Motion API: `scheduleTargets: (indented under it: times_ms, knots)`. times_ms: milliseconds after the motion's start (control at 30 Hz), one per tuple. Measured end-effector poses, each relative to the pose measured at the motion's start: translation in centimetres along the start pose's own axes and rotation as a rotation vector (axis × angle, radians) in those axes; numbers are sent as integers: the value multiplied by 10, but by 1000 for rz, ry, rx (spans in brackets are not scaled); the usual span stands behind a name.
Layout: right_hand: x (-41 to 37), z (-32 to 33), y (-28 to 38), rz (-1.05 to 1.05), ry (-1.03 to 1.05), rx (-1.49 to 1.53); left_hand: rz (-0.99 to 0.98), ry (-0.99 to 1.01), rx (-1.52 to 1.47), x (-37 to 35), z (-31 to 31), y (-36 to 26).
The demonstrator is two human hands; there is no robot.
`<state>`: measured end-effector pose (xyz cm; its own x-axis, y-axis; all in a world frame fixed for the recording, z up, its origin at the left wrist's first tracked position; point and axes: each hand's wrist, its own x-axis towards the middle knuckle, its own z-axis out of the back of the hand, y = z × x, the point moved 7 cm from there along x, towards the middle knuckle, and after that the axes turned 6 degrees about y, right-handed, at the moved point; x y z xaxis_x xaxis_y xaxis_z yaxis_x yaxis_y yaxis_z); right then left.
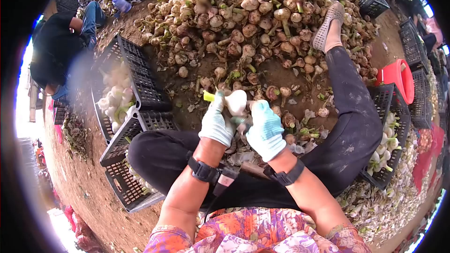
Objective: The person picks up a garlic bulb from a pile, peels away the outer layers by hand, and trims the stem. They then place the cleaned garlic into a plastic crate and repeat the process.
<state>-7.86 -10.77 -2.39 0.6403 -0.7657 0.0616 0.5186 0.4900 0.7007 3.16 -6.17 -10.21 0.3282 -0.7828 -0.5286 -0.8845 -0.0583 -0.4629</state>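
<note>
My left hand [217, 122], in a pale knitted work glove, is closed around a white garlic bulb [236, 102] whose short green stem pokes out to the left. The bulb's surface looks clean and peeled. Right beside it, my gloved right hand [266, 130] is closed, its fingertips close to the bulb's right side. Whatever it grips is blurred and partly hidden between the hands. Beyond both hands rises a large heap of garlic bulbs [251, 4] with brownish, soiled skins. Loose peelings [243, 156] lie below the hands, between my legs.
Black crates of white garlic stand at left, one upper crate [140, 77] and one lower crate [136, 201]. Another garlic crate [403, 117] and a red bucket [398, 78] are at right. My outstretched leg [351, 93] borders the heap. Another person [56, 49] sits at far left.
</note>
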Motion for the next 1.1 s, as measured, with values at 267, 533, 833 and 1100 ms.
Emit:
scheduleTargets:
  times_ms: [267,533,833,1100]
  knots:
    - [-15,-49,-163,-564,-223,807,-88,-25,-57,-1,-15,-25]
    - [6,-67,-198,-739,-59,715,-681,393,-456,-35,-18,-210]
    - [94,-154,-149,-655,610,-66,31,304,-260,33,-37,-47]
    - [104,-163,-154,-708,564,36,-32,-209,280,51,11,-44]
